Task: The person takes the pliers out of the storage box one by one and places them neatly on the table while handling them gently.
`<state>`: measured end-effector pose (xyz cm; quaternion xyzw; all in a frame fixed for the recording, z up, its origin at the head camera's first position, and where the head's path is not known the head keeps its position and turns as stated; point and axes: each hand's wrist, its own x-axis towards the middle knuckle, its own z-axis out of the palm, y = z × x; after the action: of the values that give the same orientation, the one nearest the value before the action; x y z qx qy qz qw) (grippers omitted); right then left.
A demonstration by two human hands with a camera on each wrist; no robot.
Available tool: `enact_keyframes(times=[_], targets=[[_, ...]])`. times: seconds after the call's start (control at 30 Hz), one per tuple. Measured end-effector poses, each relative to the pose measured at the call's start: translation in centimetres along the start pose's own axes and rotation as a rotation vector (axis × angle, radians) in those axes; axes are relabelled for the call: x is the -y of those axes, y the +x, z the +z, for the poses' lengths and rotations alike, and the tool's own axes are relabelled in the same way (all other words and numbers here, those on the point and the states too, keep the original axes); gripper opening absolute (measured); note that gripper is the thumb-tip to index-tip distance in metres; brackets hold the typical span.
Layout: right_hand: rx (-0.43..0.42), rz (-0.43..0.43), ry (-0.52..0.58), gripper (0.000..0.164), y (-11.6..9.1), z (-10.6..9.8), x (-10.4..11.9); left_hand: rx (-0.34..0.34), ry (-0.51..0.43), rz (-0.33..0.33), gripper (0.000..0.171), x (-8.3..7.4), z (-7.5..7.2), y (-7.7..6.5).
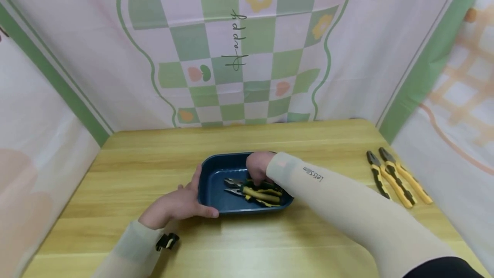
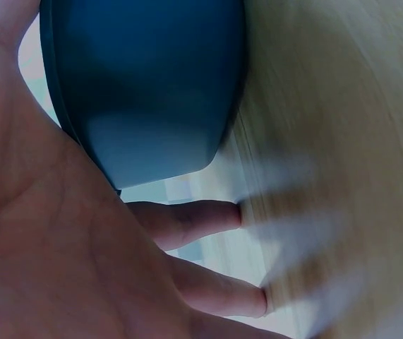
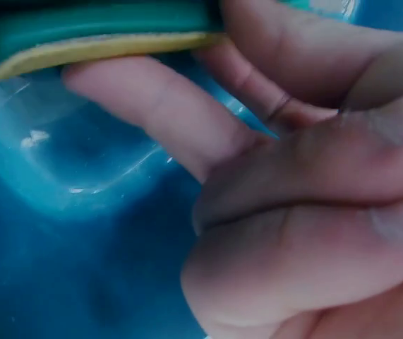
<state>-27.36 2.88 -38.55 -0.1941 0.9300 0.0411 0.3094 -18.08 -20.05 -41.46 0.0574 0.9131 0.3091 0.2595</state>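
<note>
A dark blue tray (image 1: 227, 211) stands on the wooden table, with several pliers (image 1: 262, 194) lying in its right half. Their handles are yellow and dark green. Around the tray's left end rests my left hand (image 1: 179, 203), its thumb along the front wall. The left wrist view shows that palm (image 2: 67, 233) beside the tray's outer wall (image 2: 145, 92), fingers spread and extended. My right hand (image 1: 259, 166) reaches down inside the tray. In the right wrist view its thumb and fingers (image 3: 166, 106) pinch a green and yellow handle (image 3: 102, 35); the tool's head is out of that view.
Two more pliers (image 1: 397, 175) with yellow and black handles lie side by side near the table's right edge. A small black object (image 1: 167, 241) is at the left wrist. A patterned cloth (image 1: 247, 55) hangs behind the table and along both sides.
</note>
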Motion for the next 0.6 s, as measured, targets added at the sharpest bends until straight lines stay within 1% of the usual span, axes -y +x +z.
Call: enact_keyframes(times=[0.13,0.23,0.3,0.37,0.5,0.6], targets=[[-0.019,-0.003,-0.004,0.017,0.19,0.18,-0.04,0.001,-0.002,0.006,0.135,0.02,0.00,-0.06],[-0.053,-0.017,-0.014,0.017,0.16,0.27,0.00,0.005,-0.002,0.008,0.134,0.05,0.03,-0.06],[-0.078,-0.033,-0.036,0.015,0.10,0.30,0.10,0.005,-0.002,0.005,0.135,0.03,0.01,-0.10],[-0.095,-0.051,-0.081,0.015,0.04,0.32,0.25,0.003,-0.001,0.003,0.134,0.01,-0.01,-0.14],[-0.082,-0.068,-0.152,0.019,0.00,0.32,0.45,0.002,-0.003,0.013,0.135,-0.01,0.01,-0.17],[-0.067,-0.076,-0.157,0.023,0.03,0.19,0.41,0.000,-0.011,0.026,0.135,0.02,0.07,-0.19]])
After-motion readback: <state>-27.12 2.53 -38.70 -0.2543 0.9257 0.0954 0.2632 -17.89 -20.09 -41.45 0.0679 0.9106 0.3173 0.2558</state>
